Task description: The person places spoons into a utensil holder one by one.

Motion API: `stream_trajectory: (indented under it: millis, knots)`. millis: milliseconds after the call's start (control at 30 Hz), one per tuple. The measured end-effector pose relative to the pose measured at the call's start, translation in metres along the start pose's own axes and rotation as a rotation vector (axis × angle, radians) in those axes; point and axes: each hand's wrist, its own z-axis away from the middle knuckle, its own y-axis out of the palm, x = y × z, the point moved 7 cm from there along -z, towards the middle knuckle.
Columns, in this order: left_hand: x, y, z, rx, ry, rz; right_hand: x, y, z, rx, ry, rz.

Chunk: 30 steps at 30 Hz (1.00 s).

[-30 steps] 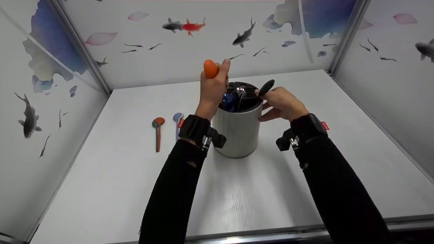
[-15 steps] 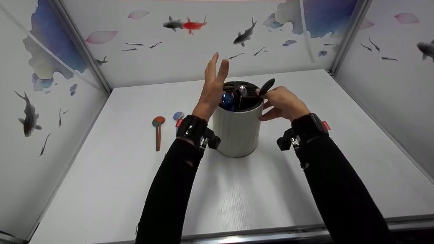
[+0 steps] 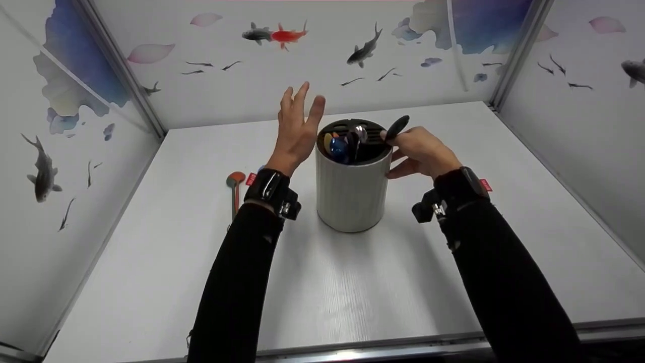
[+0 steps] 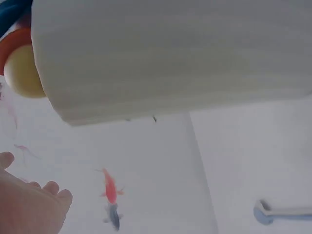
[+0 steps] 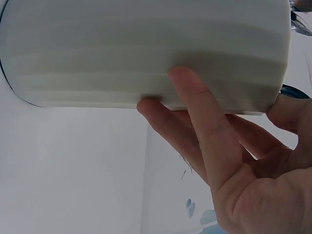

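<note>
A pale ribbed utensil holder (image 3: 351, 196) with a black slotted top stands upright on the table. My right hand (image 3: 422, 151) grips its right rim, the thumb at the top edge and the fingers against the outer wall, as the right wrist view shows. Beside the thumb a black handle (image 3: 398, 127) sticks up. Inside the holder are a shiny blue rounded piece (image 3: 338, 147), a silvery piece (image 3: 360, 133) and a yellow rounded end (image 4: 24, 70) next to an orange one (image 4: 14, 41). My left hand (image 3: 297, 131) is raised left of the holder, fingers spread and holding nothing.
Left on the white table (image 3: 166, 242) lies a spoon-shaped pair in orange and green (image 3: 235, 181). A light blue spoon-shaped utensil (image 4: 263, 214) lies nearby, mostly behind my left wrist in the head view. Printed panels (image 3: 191, 101) enclose the table's back and sides.
My left hand has let go of the orange-ended utensil at the holder, spread its fingers and moved left. The yellow and orange ends now show in the holder. My right hand keeps its place.
</note>
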Motion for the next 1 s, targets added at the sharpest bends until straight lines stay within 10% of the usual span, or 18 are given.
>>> stream_trajectory:
  millis: [333,1000]
  knots:
    - [0.037,-0.03,0.004,-0.032,-0.034,-0.282,0.001,0.0,0.001,0.0,-0.004,0.007]
    - [0.174,-0.056,0.052,-0.026,-0.335,-0.587,0.001,0.001,0.001,0.013,-0.016,0.007]
